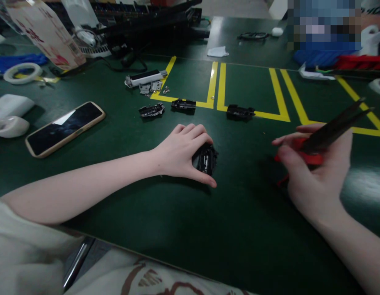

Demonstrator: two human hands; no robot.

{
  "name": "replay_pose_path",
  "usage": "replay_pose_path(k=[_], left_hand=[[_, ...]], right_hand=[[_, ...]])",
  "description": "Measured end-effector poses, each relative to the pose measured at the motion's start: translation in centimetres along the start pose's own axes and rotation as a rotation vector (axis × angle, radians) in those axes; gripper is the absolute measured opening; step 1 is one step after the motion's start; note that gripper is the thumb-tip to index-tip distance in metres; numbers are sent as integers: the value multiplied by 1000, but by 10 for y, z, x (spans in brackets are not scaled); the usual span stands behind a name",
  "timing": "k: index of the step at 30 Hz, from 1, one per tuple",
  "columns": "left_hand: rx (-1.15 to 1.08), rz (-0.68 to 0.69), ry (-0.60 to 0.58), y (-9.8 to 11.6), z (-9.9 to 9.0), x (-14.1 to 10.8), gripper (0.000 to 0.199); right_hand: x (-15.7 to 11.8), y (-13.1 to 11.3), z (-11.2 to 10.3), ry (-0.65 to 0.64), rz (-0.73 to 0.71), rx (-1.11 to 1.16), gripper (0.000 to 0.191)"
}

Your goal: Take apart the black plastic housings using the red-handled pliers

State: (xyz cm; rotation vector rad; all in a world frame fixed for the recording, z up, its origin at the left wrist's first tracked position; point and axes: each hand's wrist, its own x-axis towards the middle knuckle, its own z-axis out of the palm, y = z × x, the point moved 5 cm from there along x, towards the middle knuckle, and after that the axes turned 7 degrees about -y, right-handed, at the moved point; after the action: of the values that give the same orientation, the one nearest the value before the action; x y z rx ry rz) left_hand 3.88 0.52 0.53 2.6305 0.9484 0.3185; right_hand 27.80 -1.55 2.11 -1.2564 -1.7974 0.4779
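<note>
The left hand [190,153] arches low over a glossy black plastic housing piece [207,159] on the dark green tabletop [177,221], the thumb at its 6 o'clock end and the fingers at its 12 o'clock end, so the grip is about as wide as the piece is long. The housing piece's long axis runs roughly from 12 to 6 o'clock, across the line of the forearm; part of it is hidden by the hand, and I cannot tell which end is its front. At 3 o'clock from it, well apart, the right hand [315,176] is closed around the red handles of a pair of scissors [331,130], raised above the tabletop, with the slightly parted dark blades pointing to 2 o'clock. Three more black plastic pieces lie beyond the left hand: one [151,110] between 10 and 11 o'clock, another [183,105] at 11 and a third [240,112] at 1, the last two over the yellow tape [254,114], their long axes running about 9 to 3. Farther off at 11 o'clock, a white-and-black elongated part [145,78] lies just beside small grey brackets [151,87]. Between 9 and 10 o'clock, a smartphone [65,129] points from 8 to 2.
</note>
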Motion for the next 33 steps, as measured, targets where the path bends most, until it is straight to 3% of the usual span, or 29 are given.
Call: replay_pose_path(k=[3, 9, 15, 21, 24, 28, 33], left_hand=[[6, -33, -5, 0, -4, -6, 89], [-18, -65, 6, -5, -10, -10, 82], [-94, 44, -80, -15, -7, -6, 94], [-174, 107, -126, -22, -8, 0, 45], [-218, 114, -127, -22, -9, 1, 35], [-230, 105, -141, -22, -8, 2, 39], [-227, 127, -117, -17, -5, 3, 56]], right_hand=[[-5, 4, -1, -67, 31, -29, 47], [-12, 18, -2, -202, 280, -155, 45], [-13, 10, 0, -252, 78, -395, 46], [-14, 3, 0, -286, -38, -470, 41], [-11, 2, 1, -321, -55, -501, 45], [-10, 1, 4, -365, -79, -532, 50], [-14, -1, 9, -437, -210, -543, 51]])
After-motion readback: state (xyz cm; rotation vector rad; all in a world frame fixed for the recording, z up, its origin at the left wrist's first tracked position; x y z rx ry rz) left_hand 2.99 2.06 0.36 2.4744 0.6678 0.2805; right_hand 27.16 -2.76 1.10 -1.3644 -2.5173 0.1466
